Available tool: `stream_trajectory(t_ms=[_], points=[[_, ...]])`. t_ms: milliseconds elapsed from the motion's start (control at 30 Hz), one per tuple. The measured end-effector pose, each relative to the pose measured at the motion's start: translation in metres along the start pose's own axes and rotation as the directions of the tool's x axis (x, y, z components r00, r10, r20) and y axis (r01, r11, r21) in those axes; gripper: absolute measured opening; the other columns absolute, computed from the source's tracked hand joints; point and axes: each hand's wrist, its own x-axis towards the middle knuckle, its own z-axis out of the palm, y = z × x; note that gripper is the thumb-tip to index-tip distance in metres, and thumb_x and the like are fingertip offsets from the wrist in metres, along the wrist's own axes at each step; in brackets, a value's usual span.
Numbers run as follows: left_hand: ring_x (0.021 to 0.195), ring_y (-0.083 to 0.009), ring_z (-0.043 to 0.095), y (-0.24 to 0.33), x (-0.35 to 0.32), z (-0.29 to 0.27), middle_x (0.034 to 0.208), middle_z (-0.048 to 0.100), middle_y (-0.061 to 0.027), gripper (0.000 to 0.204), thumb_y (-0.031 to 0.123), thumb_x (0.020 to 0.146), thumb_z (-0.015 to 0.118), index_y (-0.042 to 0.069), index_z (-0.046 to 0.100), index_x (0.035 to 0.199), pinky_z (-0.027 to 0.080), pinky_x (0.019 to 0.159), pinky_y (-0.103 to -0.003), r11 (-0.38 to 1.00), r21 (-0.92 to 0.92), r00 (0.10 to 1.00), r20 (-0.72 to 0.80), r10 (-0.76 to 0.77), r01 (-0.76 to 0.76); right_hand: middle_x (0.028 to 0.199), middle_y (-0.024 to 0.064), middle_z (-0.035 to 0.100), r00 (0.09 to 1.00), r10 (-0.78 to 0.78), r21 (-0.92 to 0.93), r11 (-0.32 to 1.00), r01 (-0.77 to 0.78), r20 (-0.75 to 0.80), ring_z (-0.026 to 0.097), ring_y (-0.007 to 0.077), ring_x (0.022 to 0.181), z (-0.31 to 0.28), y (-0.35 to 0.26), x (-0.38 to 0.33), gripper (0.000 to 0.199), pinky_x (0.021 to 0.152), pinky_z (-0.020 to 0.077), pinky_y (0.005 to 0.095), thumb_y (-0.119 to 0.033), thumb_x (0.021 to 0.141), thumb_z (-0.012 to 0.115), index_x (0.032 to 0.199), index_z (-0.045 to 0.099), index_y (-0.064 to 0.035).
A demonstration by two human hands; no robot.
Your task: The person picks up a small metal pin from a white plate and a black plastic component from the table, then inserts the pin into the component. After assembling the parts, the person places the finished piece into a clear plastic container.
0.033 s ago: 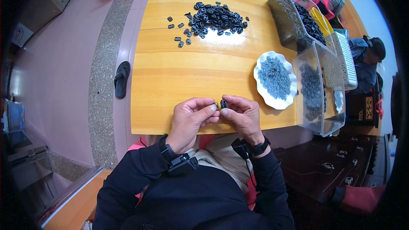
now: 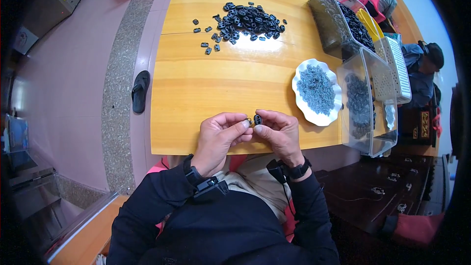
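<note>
Just above the table's near edge, my left hand (image 2: 222,135) pinches a small dark looped piece (image 2: 249,121) between thumb and forefinger. It is too small to tell exactly what it is. Close against it on the right, my right hand (image 2: 278,135) holds a black two-hole cord lock (image 2: 258,119) upright between thumb and fingers. The two pieces are side by side; whether they touch cannot be made out. To the right of my hands, a white scalloped plate (image 2: 297,93) bears a heap of small grey-blue metal springs (image 2: 316,90).
Toward the far side of the wooden table (image 2: 221,83) lies a pile of black cord-lock pieces (image 2: 250,21), several strewn leftward. Clear plastic bins (image 2: 360,132) with black parts line the right edge, beside a white basket (image 2: 398,71). Other people (image 2: 419,71) sit farther right.
</note>
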Motion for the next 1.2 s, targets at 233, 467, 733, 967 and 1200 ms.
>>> stream_trajectory(t_ms=[233,467,733,967,1200], points=[[0.075,-0.0124,0.066,-0.0013,0.0005,-0.0001,0.088,0.066,-0.0098,0.017,0.005,0.089,0.061,-0.002,0.059,0.104,0.056,0.069,-0.023,1.000,-0.004,1.000,0.014,0.007,-0.007,0.096,0.0081,0.068,0.999,-0.011,0.022,1.000,0.010,0.035,0.064,0.0117,0.085,-0.0016,-0.0011,-0.0001,0.033,0.076,0.0534,0.0236,0.004,0.079,0.070,0.112,0.063,0.0026],[0.076,-0.0122,0.066,-0.0029,0.0007,-0.0015,0.089,0.066,-0.0096,0.016,0.004,0.088,0.061,-0.002,0.060,0.103,0.056,0.069,-0.023,1.000,0.004,1.000,0.011,0.007,-0.007,0.096,0.0083,0.068,0.998,-0.026,0.029,0.999,0.024,0.055,0.064,0.0119,0.085,-0.0023,0.0000,0.0002,0.033,0.076,0.0534,0.0238,0.005,0.079,0.070,0.112,0.063,0.0025],[0.076,-0.0122,0.065,-0.0036,0.0015,-0.0022,0.088,0.066,-0.0095,0.015,0.004,0.088,0.061,-0.002,0.061,0.102,0.056,0.069,-0.023,1.000,0.007,1.000,0.008,0.011,-0.011,0.097,0.0079,0.068,0.999,0.019,0.055,0.998,-0.022,0.049,0.064,0.0116,0.086,-0.0012,-0.0010,0.0000,0.033,0.077,0.0532,0.0239,0.004,0.080,0.069,0.112,0.063,0.0025],[0.075,-0.0119,0.065,-0.0030,0.0011,-0.0007,0.088,0.066,-0.0093,0.015,0.004,0.088,0.062,-0.002,0.061,0.102,0.056,0.068,-0.023,1.000,0.022,1.000,-0.002,0.010,-0.010,0.098,0.0081,0.067,0.998,0.008,0.049,0.999,-0.011,0.068,0.064,0.0120,0.087,-0.0029,-0.0012,-0.0007,0.032,0.079,0.0533,0.0248,0.005,0.081,0.068,0.113,0.062,0.0027],[0.075,-0.0116,0.065,-0.0017,-0.0003,-0.0019,0.088,0.066,-0.0093,0.016,0.005,0.088,0.062,-0.002,0.061,0.102,0.055,0.069,-0.023,0.999,0.037,1.000,0.005,0.003,-0.003,0.098,0.0083,0.067,0.998,0.002,0.043,0.999,-0.005,0.069,0.064,0.0121,0.087,-0.0001,-0.0028,-0.0009,0.033,0.079,0.0532,0.0252,0.005,0.081,0.068,0.114,0.062,0.0018]])
